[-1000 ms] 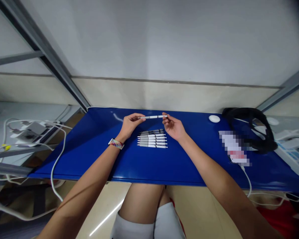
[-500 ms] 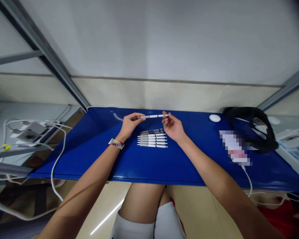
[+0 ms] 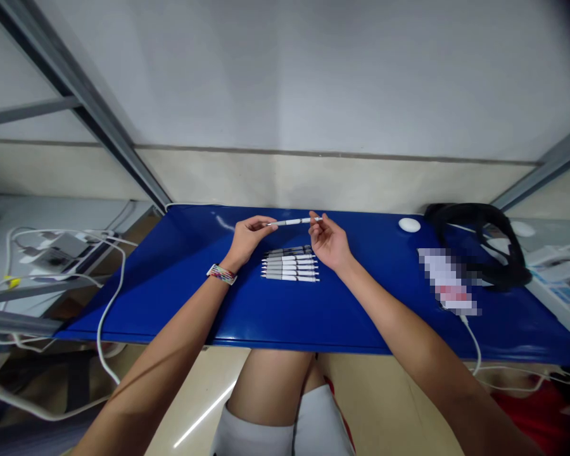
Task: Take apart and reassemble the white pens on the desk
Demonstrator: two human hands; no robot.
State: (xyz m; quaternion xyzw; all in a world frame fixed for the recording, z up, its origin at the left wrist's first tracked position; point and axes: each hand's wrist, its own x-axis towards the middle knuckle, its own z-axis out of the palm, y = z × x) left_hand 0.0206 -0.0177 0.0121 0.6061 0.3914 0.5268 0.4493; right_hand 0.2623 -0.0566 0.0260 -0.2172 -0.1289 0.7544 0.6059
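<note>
A white and grey pen (image 3: pixel 292 221) is held level above the far part of the blue table, its tip end to the left. My left hand (image 3: pixel 251 237) pinches that tip end between thumb and fingers. Around the other end, the fingers of my right hand (image 3: pixel 329 240) are closed, palm partly turned up. Nearer to me, between the two hands, a row of white and grey pens (image 3: pixel 291 270) lies side by side on the table. At the far side of this row are darker pens (image 3: pixel 287 252), their tips also pointing left.
The blue table (image 3: pixel 171 285) stands against a wall. To the right are a white oval object (image 3: pixel 409 225), a black padded ring-shaped strap (image 3: pixel 503 272) and a blurred-out flat device (image 3: pixel 449 282) with a white cable. White cables (image 3: pixel 118 285) hang at the left edge beside metal posts.
Both hands stay almost in place with the pen between them. The fingers of my right hand have shifted very slightly at the pen's end. The row of pens is unchanged.
</note>
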